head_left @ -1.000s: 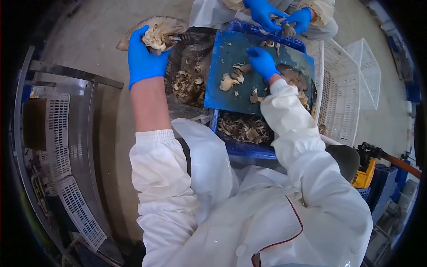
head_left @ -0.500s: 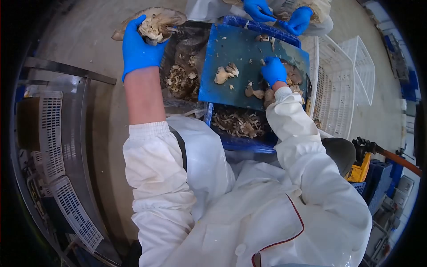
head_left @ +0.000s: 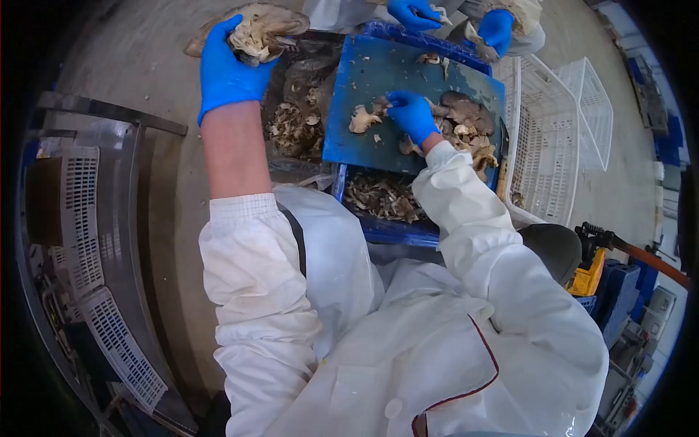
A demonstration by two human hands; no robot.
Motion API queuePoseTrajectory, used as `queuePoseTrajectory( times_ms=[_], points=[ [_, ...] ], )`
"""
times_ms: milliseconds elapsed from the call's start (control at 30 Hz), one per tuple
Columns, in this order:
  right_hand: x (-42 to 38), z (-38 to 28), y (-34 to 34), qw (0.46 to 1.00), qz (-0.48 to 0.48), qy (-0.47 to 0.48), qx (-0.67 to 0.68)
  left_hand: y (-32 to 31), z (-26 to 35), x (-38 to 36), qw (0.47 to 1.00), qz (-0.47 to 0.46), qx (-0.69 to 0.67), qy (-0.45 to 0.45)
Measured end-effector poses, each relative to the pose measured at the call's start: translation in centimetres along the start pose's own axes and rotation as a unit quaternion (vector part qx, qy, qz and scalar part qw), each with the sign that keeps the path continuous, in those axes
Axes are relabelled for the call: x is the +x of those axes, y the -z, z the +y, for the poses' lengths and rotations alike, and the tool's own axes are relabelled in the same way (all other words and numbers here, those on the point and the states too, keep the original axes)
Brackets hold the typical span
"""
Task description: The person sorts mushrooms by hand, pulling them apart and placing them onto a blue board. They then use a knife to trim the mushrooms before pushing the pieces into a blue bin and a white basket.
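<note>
My left hand [head_left: 231,73], in a blue glove, is wrapped round a large brown mushroom cluster [head_left: 263,33] at the upper left. On the blue-green board [head_left: 364,76], my right hand [head_left: 410,115] has its fingers together at a small mushroom piece [head_left: 381,105]. A pale piece [head_left: 361,119] lies just left of it. To the right of my right hand is a pile of brown mushrooms [head_left: 470,120] on the board. Below the board's near edge, a blue crate [head_left: 400,231] holds mushroom scraps [head_left: 382,198].
A clear bag of mushroom scraps [head_left: 295,127] stands left of the board. White plastic crates [head_left: 542,146] are at its right. Across the board are a co-worker's blue-gloved hands [head_left: 495,33] holding mushroom pieces. A metal rack [head_left: 135,218] stands at the left.
My right hand has moved left from the mushroom pile to the small pieces mid-board. My left hand still holds the cluster, slightly higher. The co-worker's hands have moved apart, with pieces showing.
</note>
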State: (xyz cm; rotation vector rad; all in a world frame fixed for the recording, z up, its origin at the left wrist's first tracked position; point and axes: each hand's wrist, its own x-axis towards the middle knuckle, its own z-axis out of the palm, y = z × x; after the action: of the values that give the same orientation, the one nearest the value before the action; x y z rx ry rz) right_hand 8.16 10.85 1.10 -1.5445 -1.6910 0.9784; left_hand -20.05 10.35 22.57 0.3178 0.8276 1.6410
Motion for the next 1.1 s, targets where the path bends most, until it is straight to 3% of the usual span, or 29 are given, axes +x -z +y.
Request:
queuePoseTrajectory(
  times_ms=[100,167,267,367,467,567,633,700,800,833,867,900,967,1033,1067,1100],
  points=[
    [0.9,-1.0,4.1,0.989,0.030,-0.019,0.146,0.3,0.3,0.2,1.000,0.007,0.000,0.009],
    [0.6,-2.6,6.1,0.997,0.045,-0.020,0.059,0.2,0.4,-0.1,1.000,0.010,-0.003,0.012],
    [0.4,-1.9,7.3,0.995,-0.088,0.002,-0.042,0.4,0.4,0.1,1.000,0.012,-0.005,0.010],
    [1.0,-0.6,6.7,0.978,0.043,0.065,-0.191,0.9,0.5,0.7,1.000,0.013,0.010,0.008],
    [3.1,0.9,4.4,0.933,0.019,0.112,-0.341,0.4,0.4,0.3,0.999,0.012,0.028,0.011],
    [5.9,-0.6,0.8,0.939,-0.030,0.028,-0.341,0.2,0.2,0.5,1.000,0.001,0.023,0.014],
    [7.1,-3.0,-4.4,0.987,-0.012,0.060,-0.151,-0.2,0.0,0.4,1.000,0.000,0.007,0.014],
    [8.4,-4.6,-9.5,0.976,-0.129,0.172,0.041,-1.3,-0.3,-0.4,1.000,0.009,-0.016,0.010],
    [8.5,-9.4,-8.7,0.981,-0.089,0.168,-0.029,-0.8,0.3,-0.4,0.999,-0.002,-0.038,0.030],
    [9.6,-8.7,-8.0,0.978,0.028,0.198,-0.061,-0.7,0.7,-0.5,0.999,-0.001,-0.039,0.019],
    [10.5,-7.9,-6.8,0.987,0.113,0.102,-0.052,-0.7,1.2,-0.6,0.999,0.002,-0.042,0.007],
    [11.7,-6.7,-4.7,0.997,0.061,-0.035,-0.045,-0.7,1.6,-0.8,0.999,0.005,-0.045,-0.005],
    [12.4,-2.9,-5.7,0.933,0.143,-0.112,-0.310,-0.7,2.2,-0.9,0.999,0.003,-0.051,-0.014],
    [11.1,-3.8,-8.3,0.976,-0.043,0.137,-0.165,-1.1,2.3,-0.8,0.998,-0.003,-0.056,-0.014],
    [10.0,-5.9,-9.1,0.973,-0.079,0.204,-0.077,-1.1,2.2,-0.9,0.998,-0.001,-0.056,-0.012],
    [11.5,-5.4,-9.4,0.977,-0.018,0.198,-0.075,-1.1,2.0,-1.0,0.998,0.003,-0.055,-0.008]
  ],
)
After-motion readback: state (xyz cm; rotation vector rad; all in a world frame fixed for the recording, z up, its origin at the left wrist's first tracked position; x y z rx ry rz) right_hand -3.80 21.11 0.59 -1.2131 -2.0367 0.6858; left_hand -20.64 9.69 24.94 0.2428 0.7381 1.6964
